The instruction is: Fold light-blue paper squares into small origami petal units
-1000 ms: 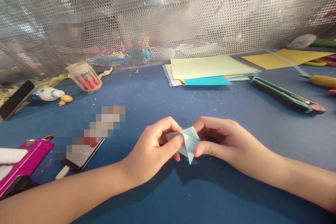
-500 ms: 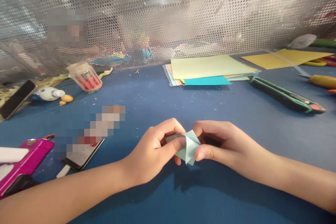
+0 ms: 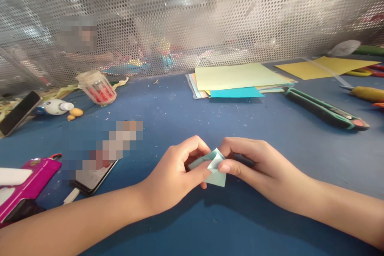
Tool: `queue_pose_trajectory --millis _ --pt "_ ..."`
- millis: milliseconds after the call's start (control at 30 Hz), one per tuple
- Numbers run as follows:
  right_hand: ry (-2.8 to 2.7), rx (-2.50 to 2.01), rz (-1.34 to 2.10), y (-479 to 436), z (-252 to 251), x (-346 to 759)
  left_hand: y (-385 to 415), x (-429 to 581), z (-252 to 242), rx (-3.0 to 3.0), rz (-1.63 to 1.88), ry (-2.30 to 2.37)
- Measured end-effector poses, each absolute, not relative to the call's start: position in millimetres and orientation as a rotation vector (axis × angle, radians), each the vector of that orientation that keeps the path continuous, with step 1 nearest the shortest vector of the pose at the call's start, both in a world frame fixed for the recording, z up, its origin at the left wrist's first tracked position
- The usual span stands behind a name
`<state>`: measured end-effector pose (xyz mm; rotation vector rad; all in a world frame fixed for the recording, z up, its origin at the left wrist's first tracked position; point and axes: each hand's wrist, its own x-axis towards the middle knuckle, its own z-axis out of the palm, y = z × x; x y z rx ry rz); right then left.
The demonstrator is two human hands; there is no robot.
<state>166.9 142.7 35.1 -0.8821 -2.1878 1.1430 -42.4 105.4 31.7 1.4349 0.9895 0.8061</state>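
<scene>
Between my hands, just above the blue table (image 3: 168,128), is a small folded piece of pale blue-green paper (image 3: 216,179). My left hand (image 3: 183,170) pinches its left side, thumb on the near face and fingers behind. At the upper right, my right hand (image 3: 252,162) grips a raised flap of the paper between thumb and forefinger. The flap is bent up and curls over. Part of the paper's back is hidden by my fingers.
Farther back lies a stack of coloured paper (image 3: 234,78), with a yellow sheet (image 3: 324,67) beside it. A box cutter (image 3: 325,108) rests at right, near a yellow-handled tool (image 3: 369,93). Leftward are a phone (image 3: 90,178), a magenta object (image 3: 39,176) and a plastic jar (image 3: 97,89). Perforated metal (image 3: 210,20) stands behind.
My right thumb has moved up and left on the paper. The flap that hung down over the front is now lifted and bent upward, showing a flat lower corner.
</scene>
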Motion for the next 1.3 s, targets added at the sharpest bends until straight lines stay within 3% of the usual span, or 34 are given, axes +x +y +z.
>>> queue_pose_trajectory --millis 733,1100,1300 --pt "-2.171 -0.964 0.993 142.0 32.5 165.1 105.7 -37.7 30.5 1.429 0.851 1.137" --pt "-2.236 -0.982 1.133 140.9 35.9 163.7 107.4 -39.5 34.6 1.397 0.847 1.050" --pt "-2.081 -0.927 1.440 143.4 37.2 166.3 109.1 -39.4 33.5 1.377 0.797 1.009"
